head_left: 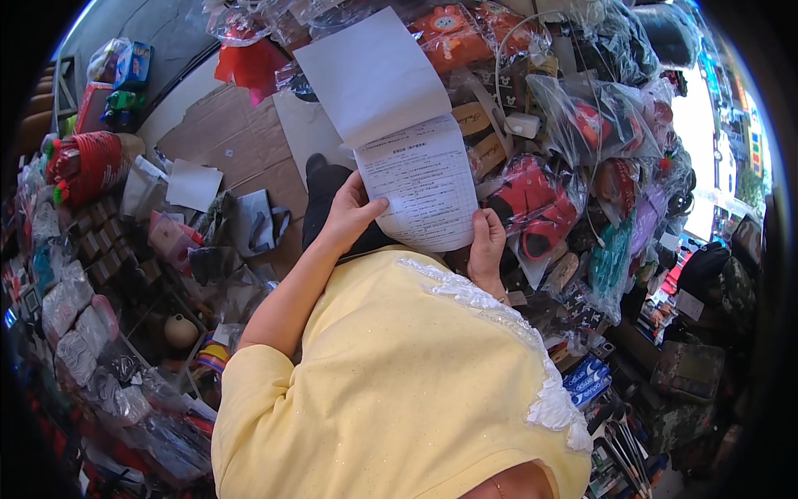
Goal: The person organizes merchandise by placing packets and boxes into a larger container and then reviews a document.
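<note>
A white pad of printed forms [420,187] is held up in front of me, its blank top sheet [374,75] folded back away from me. My left hand [351,212] grips the pad's left edge, thumb lying on the printed page and fingers behind it. At the lower right edge, my right hand [486,248] pinches the paper between thumb and curled fingers. Rows of a printed table fill the lower page. Both forearms come up beside my yellow top, and a dark trouser leg shows under the pad.
Plastic-wrapped red goods [536,204] lie heaped close to my right. Flattened cardboard [229,154] covers the floor ahead. Stacked red hats or baskets [83,170] stand at left, above bagged items [79,324]. A white cable [501,75] hangs near a white adapter [522,125].
</note>
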{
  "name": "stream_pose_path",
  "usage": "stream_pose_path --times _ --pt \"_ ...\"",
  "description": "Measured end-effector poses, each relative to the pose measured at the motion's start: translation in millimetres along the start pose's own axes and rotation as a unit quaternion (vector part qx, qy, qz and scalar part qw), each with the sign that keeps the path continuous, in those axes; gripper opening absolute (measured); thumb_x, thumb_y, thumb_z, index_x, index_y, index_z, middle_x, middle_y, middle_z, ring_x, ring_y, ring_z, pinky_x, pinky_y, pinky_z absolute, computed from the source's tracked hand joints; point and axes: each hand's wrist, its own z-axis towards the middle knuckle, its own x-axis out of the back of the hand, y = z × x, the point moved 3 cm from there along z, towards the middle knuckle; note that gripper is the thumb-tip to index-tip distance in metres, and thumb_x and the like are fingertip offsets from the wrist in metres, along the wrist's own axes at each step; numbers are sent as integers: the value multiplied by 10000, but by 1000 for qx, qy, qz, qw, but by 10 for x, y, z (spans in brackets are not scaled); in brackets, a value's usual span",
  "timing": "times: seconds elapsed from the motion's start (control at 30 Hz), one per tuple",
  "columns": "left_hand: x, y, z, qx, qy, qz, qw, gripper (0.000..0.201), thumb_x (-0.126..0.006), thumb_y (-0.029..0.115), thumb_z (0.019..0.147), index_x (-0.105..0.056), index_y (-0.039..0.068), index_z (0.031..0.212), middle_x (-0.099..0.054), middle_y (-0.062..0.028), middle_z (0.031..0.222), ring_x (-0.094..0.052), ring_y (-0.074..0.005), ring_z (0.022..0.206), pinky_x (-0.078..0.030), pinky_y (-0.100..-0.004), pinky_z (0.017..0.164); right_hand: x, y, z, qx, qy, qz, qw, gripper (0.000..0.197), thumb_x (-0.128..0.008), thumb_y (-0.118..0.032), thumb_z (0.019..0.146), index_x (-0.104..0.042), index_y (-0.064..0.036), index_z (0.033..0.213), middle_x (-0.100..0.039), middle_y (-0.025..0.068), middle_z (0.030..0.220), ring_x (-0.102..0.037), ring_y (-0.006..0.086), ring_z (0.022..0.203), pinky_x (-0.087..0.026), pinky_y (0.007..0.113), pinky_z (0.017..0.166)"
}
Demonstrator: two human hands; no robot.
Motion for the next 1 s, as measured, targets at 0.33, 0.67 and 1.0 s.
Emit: stream_pose_path --times 0.33,0.67,1.0 --pt "1 -4 -2 12 9 10 1000 525 -610 -9 776 -428 14 1268 -558 -89 1164 -523 -175 1084 -405 -326 954 10 11 1 1 -1 -2 1000 192 -521 -158 938 -537 -53 778 -511 -68 721 -402 3 673 -344 176 609" --pt "12 -23 9 7 6 4 1000 532 -610 -10 775 -425 15 1273 -557 -92 1164 -522 -178 1085 -404 -330 957 8 8 4 5 -9 6 1000 194 -524 -168 939 -542 -54 783 -526 -62 735 -417 5 686 -352 176 624" --pt "13 -24 14 13 8 6 1000 533 -594 -21 777 -420 14 1279 -552 -95 1174 -515 -181 1096 -397 -334 964 10 13 7 1 -1 -1 1000 197 -526 -166 937 -541 -53 777 -523 -64 724 -412 5 672 -350 176 609"
